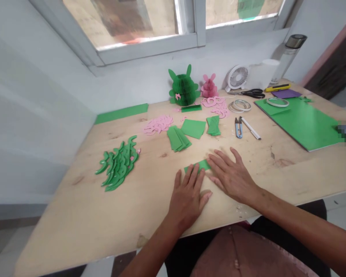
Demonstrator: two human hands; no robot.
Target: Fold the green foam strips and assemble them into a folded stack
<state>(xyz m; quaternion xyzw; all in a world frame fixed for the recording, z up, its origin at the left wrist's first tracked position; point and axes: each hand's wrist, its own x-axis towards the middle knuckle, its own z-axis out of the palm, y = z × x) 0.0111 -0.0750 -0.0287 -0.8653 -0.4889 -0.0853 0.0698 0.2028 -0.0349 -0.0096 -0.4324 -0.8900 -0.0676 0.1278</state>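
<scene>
The left hand [187, 200] and right hand [233, 180] pressed on opposite ends of a green paper strip [204, 165] on the surface [150, 207], near the cut green rectangles [178, 139], apparently at a flattening or creasing step. Each grip was open, fingers loosely spread and pinching nothing; moving on called for even fingertip pressure, the edges kept from slipping.

The scene was evenly and fairly brightly lit, with brighter light seen through the window [148, 45], whose lower edges were washed out. Only soft shadows were cast on the tabletop [89, 215]. Straight edges were slanted and stretched toward the corners, and fine detail was slightly softened.
</scene>
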